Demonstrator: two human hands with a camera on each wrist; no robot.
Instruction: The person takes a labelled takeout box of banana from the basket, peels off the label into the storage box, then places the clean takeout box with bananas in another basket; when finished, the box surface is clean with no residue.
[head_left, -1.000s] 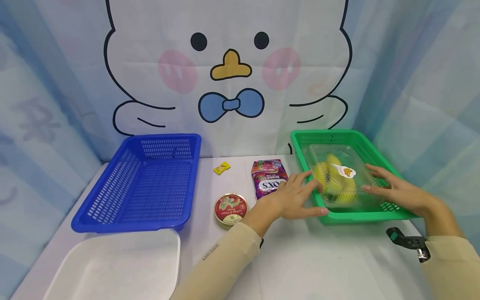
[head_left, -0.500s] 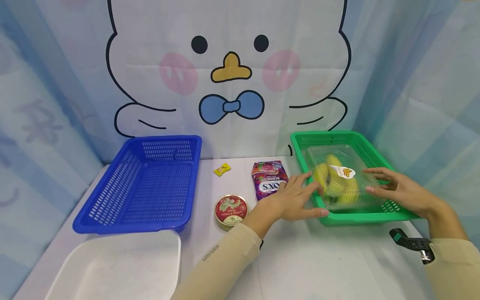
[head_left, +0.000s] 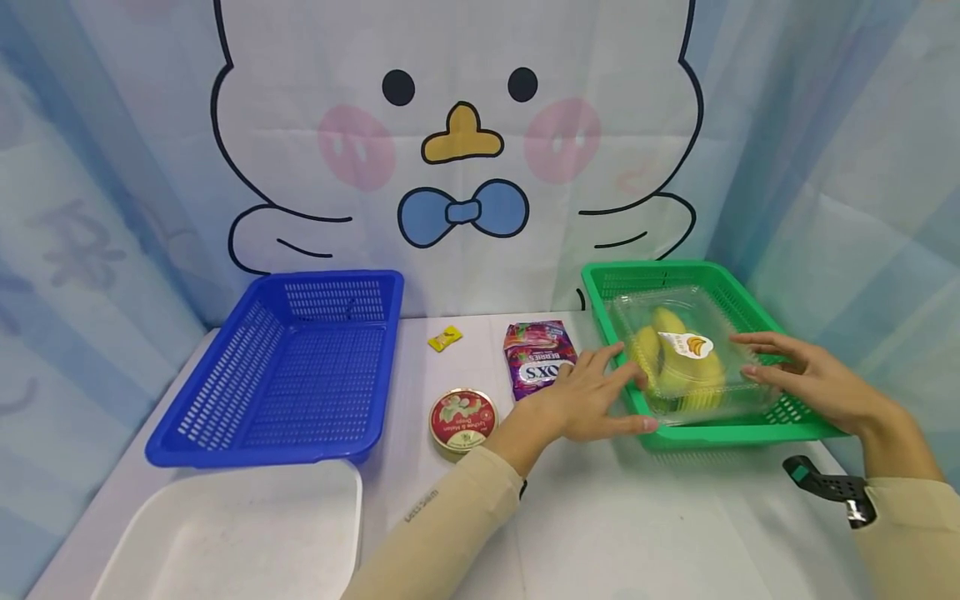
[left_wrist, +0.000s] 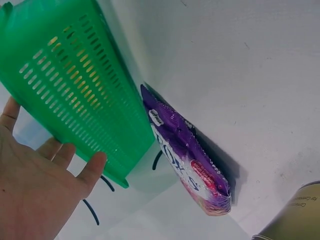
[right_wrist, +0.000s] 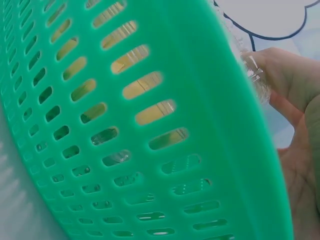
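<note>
A clear plastic box [head_left: 723, 325] with bananas [head_left: 678, 375] and a banana label sits in the green basket [head_left: 750, 433] at the right, its right side slightly raised. My right hand [head_left: 832, 387] pinches the box's right edge between thumb and fingers. In the right wrist view the basket wall hides much of the box beside my right hand [right_wrist: 295, 95]. My left hand [head_left: 581, 400] rests with spread fingers at the basket's left rim. In the left wrist view those fingers lie along the rim, beside a purple candy bag [left_wrist: 185, 160].
Left of the hands lie a round red-lidded tin [head_left: 462, 419] and a small yellow wrapped candy [head_left: 445, 338]. A blue basket [head_left: 318, 383] stands at the far left, with a white tub [head_left: 247, 525] in front. A printed curtain [head_left: 465, 283] closes off the back.
My right fingers have closed on the box's right edge, and the box has tilted and shifted slightly to the right. My left hand has stayed at the basket rim.
</note>
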